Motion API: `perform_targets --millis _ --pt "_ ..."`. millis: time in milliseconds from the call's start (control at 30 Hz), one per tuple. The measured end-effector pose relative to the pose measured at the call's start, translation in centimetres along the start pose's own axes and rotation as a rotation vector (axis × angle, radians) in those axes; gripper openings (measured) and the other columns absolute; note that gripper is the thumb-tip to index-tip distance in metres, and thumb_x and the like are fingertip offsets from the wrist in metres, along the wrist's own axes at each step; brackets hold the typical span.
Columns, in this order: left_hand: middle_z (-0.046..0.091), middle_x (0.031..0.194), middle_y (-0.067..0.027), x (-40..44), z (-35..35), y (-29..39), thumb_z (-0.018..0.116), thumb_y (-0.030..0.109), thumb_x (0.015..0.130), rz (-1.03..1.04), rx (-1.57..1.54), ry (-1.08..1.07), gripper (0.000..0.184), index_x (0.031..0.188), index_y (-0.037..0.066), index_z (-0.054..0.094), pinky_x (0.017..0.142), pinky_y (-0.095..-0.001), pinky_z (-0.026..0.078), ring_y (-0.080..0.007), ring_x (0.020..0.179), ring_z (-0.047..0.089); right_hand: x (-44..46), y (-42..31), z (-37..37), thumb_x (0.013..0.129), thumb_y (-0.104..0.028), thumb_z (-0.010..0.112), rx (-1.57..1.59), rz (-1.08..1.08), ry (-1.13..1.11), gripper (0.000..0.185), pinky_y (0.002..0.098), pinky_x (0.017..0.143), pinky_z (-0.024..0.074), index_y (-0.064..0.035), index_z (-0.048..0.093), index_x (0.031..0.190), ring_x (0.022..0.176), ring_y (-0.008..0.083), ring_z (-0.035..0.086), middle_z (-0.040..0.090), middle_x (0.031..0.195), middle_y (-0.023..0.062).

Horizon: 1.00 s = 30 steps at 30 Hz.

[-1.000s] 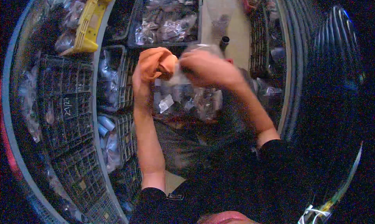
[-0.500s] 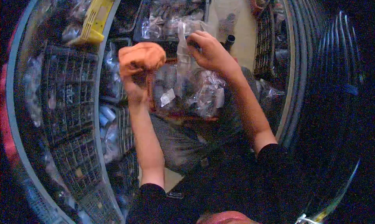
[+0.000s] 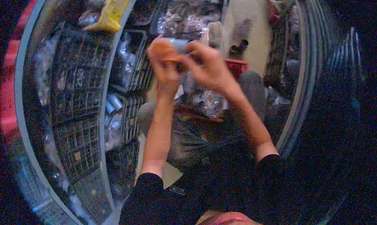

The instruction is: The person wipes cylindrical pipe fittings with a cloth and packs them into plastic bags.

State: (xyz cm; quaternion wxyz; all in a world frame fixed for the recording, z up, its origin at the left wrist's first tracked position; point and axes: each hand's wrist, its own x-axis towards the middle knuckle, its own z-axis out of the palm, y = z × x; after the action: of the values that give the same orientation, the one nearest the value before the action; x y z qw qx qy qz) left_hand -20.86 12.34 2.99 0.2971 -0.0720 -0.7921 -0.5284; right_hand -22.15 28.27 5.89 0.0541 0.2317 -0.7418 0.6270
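My left hand [image 3: 167, 70] is wrapped round an orange cloth [image 3: 164, 51], held up in front of me. A grey-blue piece [image 3: 179, 44], blurred by motion, lies between the cloth and my right hand [image 3: 208, 64]. The fingers of my right hand are closed at that piece's right end, and the clear plastic film [image 3: 205, 33] shows just above them. Below both hands, clear bags [image 3: 212, 101] lie in a red crate [image 3: 236, 67] between my knees.
Black crates [image 3: 135, 81] with bagged parts and blue tubes [image 3: 113, 104] stand at the left, below a yellow bin [image 3: 114, 13]. Another crate of bags [image 3: 188, 23] is ahead. Dark cylinders [image 3: 243, 44] stand on the floor; curved dark ribs [image 3: 314, 68] rise at the right.
My hands have come together, and a grey-blue piece now shows between them. The cloth stays in my left hand, which has moved right. The view has shifted, showing more of the red crate.
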Motion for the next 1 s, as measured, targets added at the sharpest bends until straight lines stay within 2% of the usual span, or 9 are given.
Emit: perform_targets --millis 100,233,400,467,533,633,800,933,1000 --pt "0.060 0.115 -0.0128 1.8 -2.2 -2.4 0.042 0.059 0.103 0.089 -0.109 0.028 0.060 0.114 0.002 0.059 0.092 -0.0389 0.046 -0.0256 0.101 0.059 -0.7 -2.8 1.5 0.095 -0.008 0.068 0.212 0.174 -0.082 0.014 0.0338 0.067 0.0541 0.0017 0.060 0.098 0.079 0.0156 0.068 0.067 0.085 0.0128" --pt "0.063 0.100 -0.0080 1.6 -5.8 0.0 0.042 0.039 0.104 -0.310 -0.094 -0.267 0.039 0.103 0.005 0.060 0.081 -0.0331 0.049 -0.0194 0.089 0.060 -2.7 -4.0 1.8 0.090 -0.004 0.066 -0.001 -0.233 -0.070 0.017 0.0455 0.073 0.0502 -0.0011 0.053 0.100 0.089 0.0407 0.062 0.060 0.096 0.0166" --pt "0.064 0.097 -0.0066 1.8 -4.9 1.7 0.041 0.026 0.103 -0.502 -0.098 -0.338 0.030 0.099 0.006 0.062 0.079 -0.0299 0.048 -0.0170 0.088 0.060 -4.2 -2.3 0.9 0.092 -0.009 0.068 -0.252 -0.178 -0.321 0.030 0.0396 0.079 0.0529 -0.0042 0.050 0.115 0.094 0.0314 0.065 0.060 0.106 0.0120" --pt "0.064 0.099 -0.0089 1.4 -2.5 3.5 0.046 0.031 0.104 -0.651 -0.337 -0.075 0.030 0.098 0.006 0.062 0.083 -0.0334 0.048 -0.0193 0.091 0.060 -4.8 -0.5 2.0 0.095 -0.017 0.071 0.092 0.161 0.238 0.038 0.0350 0.085 0.0520 -0.0010 0.049 0.121 0.097 0.0208 0.064 0.058 0.107 0.0074" --pt "0.064 0.103 -0.0116 0.5 -1.3 3.3 0.051 0.036 0.103 0.022 -0.057 -0.077 0.033 0.102 0.005 0.061 0.088 -0.0375 0.047 -0.0236 0.097 0.060 -5.2 0.6 3.0 0.103 -0.039 0.059 0.219 0.227 0.371 0.043 0.0314 0.086 0.0515 0.0005 0.052 0.119 0.097 0.0145 0.061 0.059 0.103 0.0038" --pt "0.064 0.113 -0.0148 -0.8 2.1 3.4 0.055 0.042 0.101 0.272 -0.034 -0.095 0.040 0.110 0.003 0.059 0.094 -0.0421 0.046 -0.0304 0.105 0.060 -5.3 -1.0 0.7 0.110 -0.053 0.027 0.322 0.556 0.204 0.066 0.0407 0.081 0.0542 0.0003 0.066 0.103 0.082 0.0273 0.067 0.068 0.086 0.0160" --pt "0.063 0.113 -0.0173 -1.1 2.0 5.8 0.057 0.028 0.100 0.085 0.342 -0.226 0.029 0.114 0.003 0.059 0.094 -0.0416 0.047 -0.0336 0.104 0.060 -5.3 0.1 3.1 0.108 -0.050 0.039 0.259 0.497 0.361 0.057 0.0400 0.088 0.0509 0.0018 0.059 0.121 0.096 0.0268 0.065 0.068 0.103 0.0183" --pt "0.063 0.106 -0.0176 -2.5 2.3 -2.2 0.052 0.023 0.100 0.038 -0.020 -0.145 0.024 0.106 0.001 0.062 0.090 -0.0414 0.048 -0.0349 0.096 0.061 -4.7 1.3 3.1 0.108 -0.035 0.051 0.123 0.456 0.351 0.043 0.0370 0.095 0.0474 0.0013 0.052 0.130 0.108 0.0217 0.059 0.063 0.117 0.0168" --pt "0.064 0.104 -0.0143 -1.0 -0.3 -1.1 0.052 0.023 0.101 -0.401 0.067 -0.300 0.025 0.106 0.001 0.063 0.090 -0.0403 0.048 -0.0303 0.095 0.062 -4.0 3.8 2.8 0.106 -0.031 0.056 0.121 0.402 0.433 0.039 0.0317 0.091 0.0485 -0.0002 0.055 0.131 0.101 0.0142 0.059 0.065 0.109 0.0079"
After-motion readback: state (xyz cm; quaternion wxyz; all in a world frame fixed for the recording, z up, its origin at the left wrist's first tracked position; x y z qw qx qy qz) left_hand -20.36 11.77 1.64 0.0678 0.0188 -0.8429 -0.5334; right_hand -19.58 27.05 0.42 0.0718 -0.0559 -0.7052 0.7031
